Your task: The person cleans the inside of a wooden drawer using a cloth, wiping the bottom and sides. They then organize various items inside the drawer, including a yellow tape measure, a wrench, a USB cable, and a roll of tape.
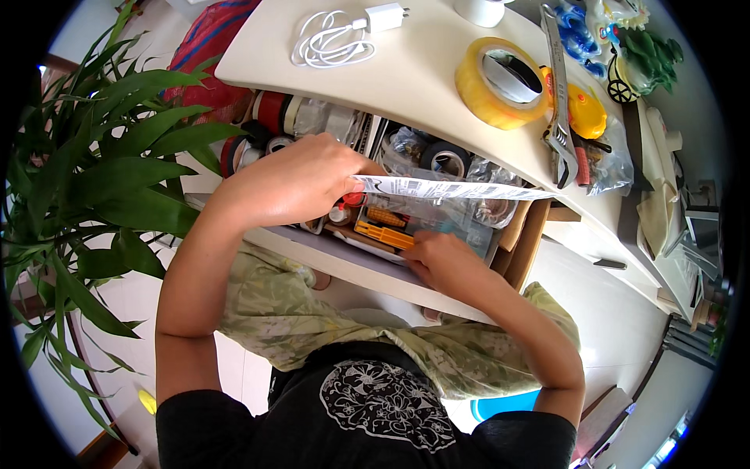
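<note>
My left hand [319, 179] pinches the end of a long white paper strip [451, 189] printed with barcodes. The strip stretches rightward above an open drawer [316, 245]. Inside the drawer, my right hand [448, 261] has its fingers at the right end of an orange-yellow plastic tool [384, 234], perhaps a utility knife. Whether those fingertips grip it or only touch it is hidden. Just behind lies another ridged orange piece [387, 217]. A small white bottle with a red cap [340, 214] stands left of them. Black electrical tape [445, 159] and clear plastic bags [495, 211] lie farther back and right.
On the desktop [410, 64] lie a white charger with cable [384, 19], stacked tape rolls [501, 82], an adjustable wrench [559, 105] and a yellow tape measure [586, 111]. A leafy plant [117, 170] crowds the left side. My knees are under the drawer.
</note>
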The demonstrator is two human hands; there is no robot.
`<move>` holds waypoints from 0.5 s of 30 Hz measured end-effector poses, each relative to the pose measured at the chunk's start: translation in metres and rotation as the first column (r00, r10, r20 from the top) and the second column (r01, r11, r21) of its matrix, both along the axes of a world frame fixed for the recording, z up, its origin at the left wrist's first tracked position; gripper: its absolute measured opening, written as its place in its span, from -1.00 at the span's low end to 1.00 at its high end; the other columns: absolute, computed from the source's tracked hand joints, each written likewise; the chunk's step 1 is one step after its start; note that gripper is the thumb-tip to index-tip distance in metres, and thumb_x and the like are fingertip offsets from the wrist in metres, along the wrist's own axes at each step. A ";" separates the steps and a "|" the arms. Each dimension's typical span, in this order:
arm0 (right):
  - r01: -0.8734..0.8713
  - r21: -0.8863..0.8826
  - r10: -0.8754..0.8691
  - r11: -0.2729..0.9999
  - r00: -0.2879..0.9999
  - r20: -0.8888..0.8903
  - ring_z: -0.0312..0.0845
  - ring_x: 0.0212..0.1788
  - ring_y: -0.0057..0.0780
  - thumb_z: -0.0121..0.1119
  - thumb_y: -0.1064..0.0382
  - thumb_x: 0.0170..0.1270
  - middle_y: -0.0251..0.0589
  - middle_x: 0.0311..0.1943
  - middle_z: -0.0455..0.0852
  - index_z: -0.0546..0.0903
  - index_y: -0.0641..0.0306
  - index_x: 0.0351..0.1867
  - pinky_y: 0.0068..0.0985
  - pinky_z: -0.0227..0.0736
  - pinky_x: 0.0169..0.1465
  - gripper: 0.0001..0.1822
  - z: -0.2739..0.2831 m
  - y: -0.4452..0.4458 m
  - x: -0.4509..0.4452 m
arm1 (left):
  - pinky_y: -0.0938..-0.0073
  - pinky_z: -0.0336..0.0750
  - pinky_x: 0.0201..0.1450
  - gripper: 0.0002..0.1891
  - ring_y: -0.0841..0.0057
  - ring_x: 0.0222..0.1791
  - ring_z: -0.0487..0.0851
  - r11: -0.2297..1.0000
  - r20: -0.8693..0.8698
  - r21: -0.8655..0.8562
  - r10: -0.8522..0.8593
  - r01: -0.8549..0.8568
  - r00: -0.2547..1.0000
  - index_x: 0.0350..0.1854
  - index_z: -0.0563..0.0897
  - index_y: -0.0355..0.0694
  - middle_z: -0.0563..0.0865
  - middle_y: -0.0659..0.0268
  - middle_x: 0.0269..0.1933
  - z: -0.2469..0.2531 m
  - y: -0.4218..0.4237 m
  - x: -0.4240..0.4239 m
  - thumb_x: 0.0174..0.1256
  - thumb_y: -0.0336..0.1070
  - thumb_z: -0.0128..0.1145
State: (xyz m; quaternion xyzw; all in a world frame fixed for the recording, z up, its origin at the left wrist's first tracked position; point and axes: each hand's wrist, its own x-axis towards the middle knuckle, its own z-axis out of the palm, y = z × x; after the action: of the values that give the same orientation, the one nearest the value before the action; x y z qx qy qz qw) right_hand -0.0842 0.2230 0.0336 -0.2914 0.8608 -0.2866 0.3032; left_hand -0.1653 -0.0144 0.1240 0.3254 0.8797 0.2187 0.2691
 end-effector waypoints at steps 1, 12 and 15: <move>0.014 -0.036 -0.014 0.999 1.000 -0.007 0.61 -0.25 -0.02 0.20 0.33 0.21 -0.01 -0.33 0.62 0.72 0.30 -0.22 -0.17 0.50 -0.16 -0.84 -0.002 0.000 0.002 | 0.09 0.46 -0.16 -0.65 -0.06 -0.33 0.57 1.000 -0.004 0.011 -0.005 0.005 1.000 0.11 0.62 -0.29 0.62 -0.13 -0.39 -0.001 0.000 0.000 0.31 -0.36 0.01; 0.251 -0.227 -0.327 0.941 0.850 -0.412 0.65 -0.15 -0.05 0.32 0.34 0.17 -0.01 -0.19 0.69 0.63 0.29 -0.02 -0.24 0.54 -0.09 -0.68 0.118 0.039 0.008 | 0.06 0.49 -0.20 -0.85 -0.06 -0.29 0.63 0.987 0.073 -0.150 -0.054 0.064 0.996 -0.20 0.64 -0.38 0.67 -0.08 -0.37 0.006 -0.002 0.006 0.30 -0.42 0.09; 0.197 -0.172 -0.261 0.965 0.761 -0.594 0.66 -0.20 -0.07 0.32 0.37 0.15 -0.07 -0.23 0.71 0.66 0.28 -0.06 -0.27 0.55 -0.12 -0.71 0.111 0.042 0.002 | 0.05 0.47 -0.16 -0.86 -0.04 -0.26 0.63 0.981 0.170 -0.129 -0.121 0.144 0.978 -0.22 0.65 -0.37 0.67 -0.08 -0.35 0.003 -0.002 0.008 0.29 -0.42 0.09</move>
State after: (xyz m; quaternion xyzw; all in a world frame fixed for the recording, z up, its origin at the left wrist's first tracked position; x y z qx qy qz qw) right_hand -0.0823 0.2653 0.1448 -0.2755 0.9261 -0.2541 -0.0437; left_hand -0.1578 -0.0163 0.1266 0.3447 0.8445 0.1633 0.3758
